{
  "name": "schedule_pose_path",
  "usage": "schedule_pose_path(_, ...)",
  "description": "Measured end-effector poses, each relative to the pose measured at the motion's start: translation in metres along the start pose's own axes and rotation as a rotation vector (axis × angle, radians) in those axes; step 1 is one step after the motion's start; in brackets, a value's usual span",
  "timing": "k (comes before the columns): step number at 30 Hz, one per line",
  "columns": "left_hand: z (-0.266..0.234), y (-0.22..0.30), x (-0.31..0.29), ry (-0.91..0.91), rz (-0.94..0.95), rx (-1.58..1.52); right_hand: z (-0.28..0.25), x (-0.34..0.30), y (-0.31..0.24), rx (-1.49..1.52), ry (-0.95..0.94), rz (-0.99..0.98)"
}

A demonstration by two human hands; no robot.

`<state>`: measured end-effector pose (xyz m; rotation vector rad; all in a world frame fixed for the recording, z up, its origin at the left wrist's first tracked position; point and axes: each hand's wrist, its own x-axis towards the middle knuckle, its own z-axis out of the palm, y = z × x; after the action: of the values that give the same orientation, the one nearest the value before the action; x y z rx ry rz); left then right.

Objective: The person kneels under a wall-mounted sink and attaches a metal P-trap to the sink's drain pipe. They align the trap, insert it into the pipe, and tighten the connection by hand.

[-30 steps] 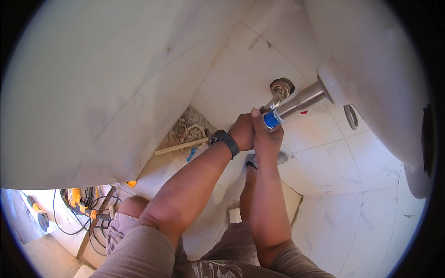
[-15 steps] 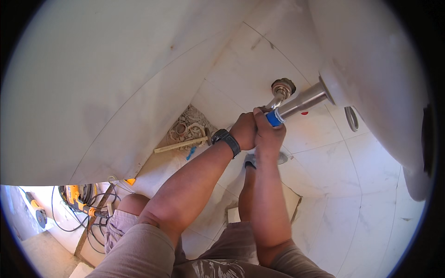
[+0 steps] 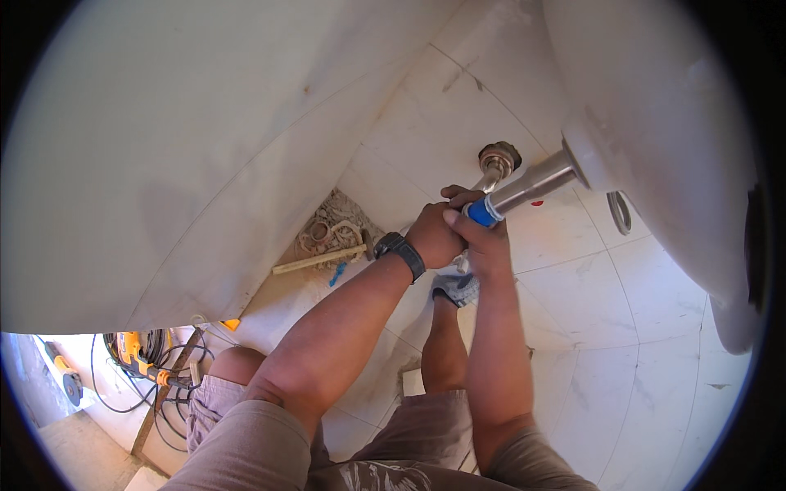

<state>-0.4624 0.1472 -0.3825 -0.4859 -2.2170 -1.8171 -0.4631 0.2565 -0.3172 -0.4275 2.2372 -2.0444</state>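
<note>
A shiny metal drain pipe (image 3: 536, 185) slants down from a white ceramic basin (image 3: 655, 123). A blue band (image 3: 481, 212) with a whitish rim wraps its lower end. My right hand (image 3: 491, 245) is closed round the pipe at this band, thumb across the front. My left hand (image 3: 436, 236), a black watch (image 3: 400, 255) on its wrist, is closed right beside it, pressed against my right hand; what lies in its fist is mostly hidden. Just beyond the hands, a bent chrome pipe (image 3: 491, 176) runs to a round wall fitting (image 3: 500, 157). Fingertips lie near its lower part.
Left of my hands, a hammer (image 3: 321, 260) lies by a corner of rubble (image 3: 332, 221) and a blue scrap (image 3: 337, 274). Yellow-black power tools (image 3: 139, 356) with tangled cables lie at lower left. A grey flexible hose loop (image 3: 620, 213) hangs beneath the basin. Large white panel (image 3: 205, 164) at left.
My right hand has shifted slightly lower and right, its grip turned, showing more of the blue band. Fingers now show beyond the band. My foot below has come more into view.
</note>
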Motion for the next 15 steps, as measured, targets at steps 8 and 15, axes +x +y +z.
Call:
schedule_pose_path(8,-0.005,0.003,0.003,-0.1,-0.086,0.051,0.004,-0.01,-0.004,-0.025,0.107,0.054)
schedule_pose_path(15,0.001,0.002,0.001,0.012,-0.05,-0.047,-0.022,0.012,-0.002,-0.091,-0.273,-0.054)
